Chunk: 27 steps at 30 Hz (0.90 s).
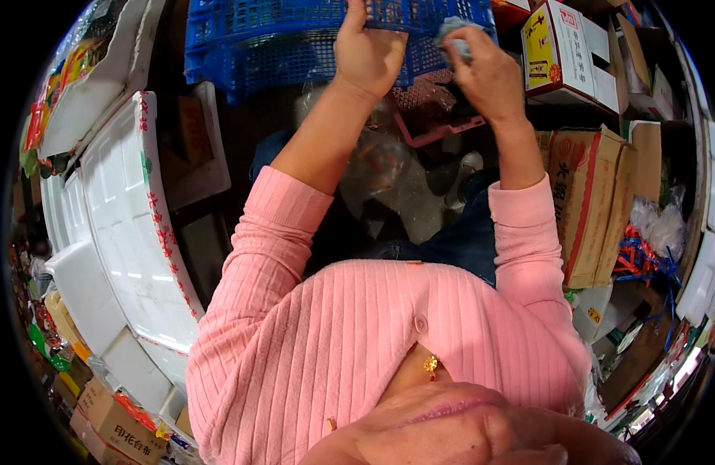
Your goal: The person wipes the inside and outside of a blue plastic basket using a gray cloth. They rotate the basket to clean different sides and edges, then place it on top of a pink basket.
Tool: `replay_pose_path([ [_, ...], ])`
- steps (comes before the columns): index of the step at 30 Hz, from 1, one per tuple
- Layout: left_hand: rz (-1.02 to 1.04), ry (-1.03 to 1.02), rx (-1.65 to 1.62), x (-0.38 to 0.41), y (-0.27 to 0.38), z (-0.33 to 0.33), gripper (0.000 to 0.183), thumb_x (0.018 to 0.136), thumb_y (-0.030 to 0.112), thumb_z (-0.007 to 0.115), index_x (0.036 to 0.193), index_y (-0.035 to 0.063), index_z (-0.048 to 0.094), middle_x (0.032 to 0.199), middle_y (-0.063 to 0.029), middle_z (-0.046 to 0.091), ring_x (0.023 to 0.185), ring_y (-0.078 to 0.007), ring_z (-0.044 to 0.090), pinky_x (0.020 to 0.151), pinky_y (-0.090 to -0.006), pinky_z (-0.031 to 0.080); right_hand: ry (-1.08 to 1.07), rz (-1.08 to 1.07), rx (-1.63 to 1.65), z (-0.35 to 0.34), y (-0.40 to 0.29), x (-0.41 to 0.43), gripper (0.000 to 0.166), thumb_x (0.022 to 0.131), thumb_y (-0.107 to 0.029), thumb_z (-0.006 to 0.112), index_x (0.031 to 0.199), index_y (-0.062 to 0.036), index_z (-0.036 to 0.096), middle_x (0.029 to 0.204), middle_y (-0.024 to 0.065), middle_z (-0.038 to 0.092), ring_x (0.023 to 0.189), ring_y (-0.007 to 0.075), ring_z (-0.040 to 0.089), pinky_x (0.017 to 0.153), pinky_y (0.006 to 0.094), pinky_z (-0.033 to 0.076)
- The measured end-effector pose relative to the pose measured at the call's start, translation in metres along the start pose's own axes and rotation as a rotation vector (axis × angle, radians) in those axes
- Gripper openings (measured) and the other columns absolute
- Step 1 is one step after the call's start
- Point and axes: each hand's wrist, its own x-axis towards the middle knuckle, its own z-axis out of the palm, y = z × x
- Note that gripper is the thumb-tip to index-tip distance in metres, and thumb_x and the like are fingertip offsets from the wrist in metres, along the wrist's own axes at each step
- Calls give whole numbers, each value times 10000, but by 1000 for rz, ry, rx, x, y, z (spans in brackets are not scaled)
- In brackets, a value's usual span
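Note:
A blue plastic mesh crate (276, 55) is at the top middle of the head view, its upper part cut off by the picture's edge. My left hand (369, 55) grips the crate's rim, thumb on the near side; the other fingers are partly hidden. To the right, my right hand (486, 72) pinches a crumpled grey-blue cloth (455, 35) against the crate's right part. Below the crate lies a pink plastic basket (427, 136) with mesh walls, partly hidden by the crate and my right hand.
White foam boxes (125, 215) are stacked at the left. Printed cardboard cartons (587, 203) stand at the right, with a white and yellow box (566, 55) above them. Clear plastic (380, 163) and a shoe (466, 174) are low between my arms. Blue and red ribbon (642, 256) lies at the far right.

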Motion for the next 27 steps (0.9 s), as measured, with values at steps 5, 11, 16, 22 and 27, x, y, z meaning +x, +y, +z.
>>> replay_pose_path([
  [5, -154, -141, 72, 8, 2, -31, 450, 986, 450, 394, 1101, 58, 583, 1089, -78, 636, 986, -257, 598, 909, -414, 467, 68, 56, 143, 11, -15, 14, 117, 893, -230, 597, 966, -139, 605, 909, 71, 663, 762, 305, 649, 641, 349, 508],
  [11, -244, -2, 181, -11, -9, 6, 502, 977, 498, 381, 1113, 60, 583, 1080, -91, 634, 991, -269, 596, 895, -412, 471, 101, -70, 139, 15, -30, 15, 132, 887, -235, 603, 976, -138, 589, 899, 77, 661, 769, 307, 649, 639, 360, 510],
  [16, -38, 42, 134, -3, -5, 8, 479, 977, 474, 402, 1149, 57, 564, 1081, -78, 631, 1007, -252, 578, 919, -385, 451, 26, 115, 10, 3, 26, 1, 131, 897, -238, 589, 975, -132, 596, 884, 95, 669, 787, 319, 651, 656, 369, 509],
  [22, -190, -15, 179, -7, -19, -6, 536, 966, 522, 389, 1079, 43, 603, 1017, -83, 649, 936, -248, 604, 861, -360, 478, 132, 43, 236, 21, -32, 17, 140, 895, -223, 574, 940, -90, 584, 854, 132, 645, 795, 349, 629, 664, 405, 496],
  [27, -234, 14, 145, 0, -7, -35, 599, 949, 584, 356, 1037, 63, 639, 943, -86, 661, 851, -237, 629, 807, -328, 505, 82, 73, 125, 16, -23, 11, 148, 905, -258, 587, 941, -115, 587, 865, 120, 658, 797, 344, 640, 647, 392, 504],
])
